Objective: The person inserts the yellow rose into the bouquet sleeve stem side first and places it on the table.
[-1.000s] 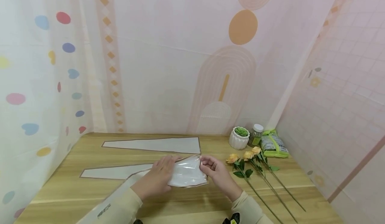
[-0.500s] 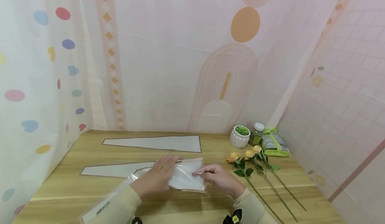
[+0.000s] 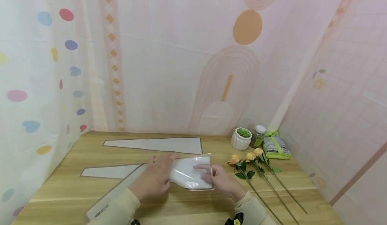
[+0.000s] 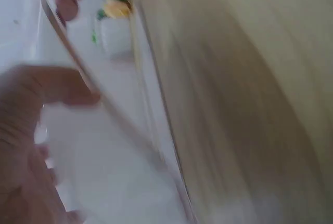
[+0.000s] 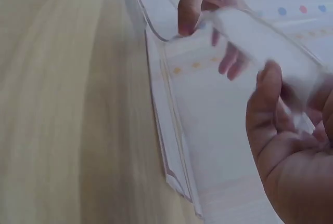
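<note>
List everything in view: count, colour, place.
Held wrapper: 1, white and clear, between hands
Flat wrappers: 2, white, towards back left
Roses: 3, peach, table's right
Potted succulent: 1, green, back right
Jar: 1, white lid, beside succulent
Packet: 1, lime, right of jar
Table: 1, brown, underneath
Curtains: count unclear, pale, behind
Cuffs: 2, cream, forearms
Wrist devices: 2, black, bottom edge
Left hand: 1, gripping held wrapper
Right hand: 1, at wrapper's right end

On my screen I see a small curtained booth: patterned curtains [image 3: 175, 63] above, wooden table [image 3: 57, 181] at the bottom.
</note>
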### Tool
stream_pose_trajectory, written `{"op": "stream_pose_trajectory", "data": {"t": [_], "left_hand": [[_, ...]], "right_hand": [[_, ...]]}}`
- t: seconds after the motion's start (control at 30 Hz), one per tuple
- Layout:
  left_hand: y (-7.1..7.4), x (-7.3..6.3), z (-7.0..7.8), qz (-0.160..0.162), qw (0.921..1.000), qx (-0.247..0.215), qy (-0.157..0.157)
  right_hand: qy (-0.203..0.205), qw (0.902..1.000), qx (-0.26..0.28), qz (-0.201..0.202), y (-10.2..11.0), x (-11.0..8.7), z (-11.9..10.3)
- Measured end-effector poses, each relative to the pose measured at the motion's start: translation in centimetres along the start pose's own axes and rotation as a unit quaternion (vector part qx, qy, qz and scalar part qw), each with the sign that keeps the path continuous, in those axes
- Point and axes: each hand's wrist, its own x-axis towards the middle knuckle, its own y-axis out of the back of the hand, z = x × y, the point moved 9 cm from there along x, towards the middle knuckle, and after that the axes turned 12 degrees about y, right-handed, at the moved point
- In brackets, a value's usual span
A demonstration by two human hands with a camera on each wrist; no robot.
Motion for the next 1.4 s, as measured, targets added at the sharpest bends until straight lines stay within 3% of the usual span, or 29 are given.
{"op": "stream_pose_trajectory", "data": {"t": [0.17, 0.27, 0.37, 0.43, 0.53, 0.63, 0.77, 0.87, 0.93, 1.0, 1.1, 1.2, 1.3, 1.4], "left_hand": [[-0.2, 0.1, -0.4, 0.011, 0.9999, 0.009, -0.004], [-0.8, 0.1, 0.5, -0.004, 0.9999, 0.002, -0.014], [-0.8, 0.1, 1.1, 0.007, 0.9998, -0.004, -0.017], [-0.4, 0.3, 0.8, 0.022, 0.9997, 0.005, -0.012], [0.1, 0.4, -0.1, 0.026, 0.9994, 0.022, 0.001], [0.7, 0.1, -1.2, 0.002, 0.9990, 0.043, 0.006], [1.0, -0.5, -2.7, -0.066, 0.9963, 0.052, 0.020], [1.3, -0.9, -3.3, -0.119, 0.9921, 0.030, 0.025], [1.8, -0.8, -2.7, -0.119, 0.9929, 0.009, -0.002], [2.4, -0.7, -1.1, -0.102, 0.9940, -0.012, -0.039], [2.9, -0.4, 2.5, -0.059, 0.9914, -0.034, -0.111], [2.5, -0.2, 6.0, -0.046, 0.9860, -0.033, -0.157], [1.7, -0.1, 8.3, -0.046, 0.9819, 0.007, -0.183], [0.9, 0.0, 9.4, -0.057, 0.9796, 0.033, -0.190]], "right_hand": [[-0.008, 0.9994, 0.018, 0.029, 0.7, -0.2, -0.3], [0.002, 0.9996, 0.026, 0.015, 0.3, -0.1, -0.3], [0.011, 0.9991, 0.041, 0.002, -0.2, 0.1, -0.4], [0.006, 0.9988, 0.050, 0.000, -0.4, 0.1, -0.4], [0.008, 0.9998, 0.016, 0.004, 0.0, 0.1, -0.6], [0.013, 0.9997, -0.019, 0.009, 0.7, 0.1, -0.9], [0.013, 0.9995, -0.023, 0.018, 1.5, 0.1, -0.9], [0.006, 0.9998, -0.012, 0.014, 1.5, -0.1, -0.7], [0.004, 1.0000, -0.003, -0.002, 1.0, 0.0, -0.4], [0.005, 0.9997, 0.006, -0.023, 0.2, 0.0, -0.3], [0.010, 0.9988, 0.009, -0.047, -0.8, 0.0, -0.2], [0.029, 0.9974, -0.006, -0.065, -1.6, -0.1, -0.4], [0.061, 0.9939, -0.049, -0.078, -2.1, 0.1, -0.8], [0.084, 0.9888, -0.087, -0.087, -2.4, 0.2, -1.1]]}}
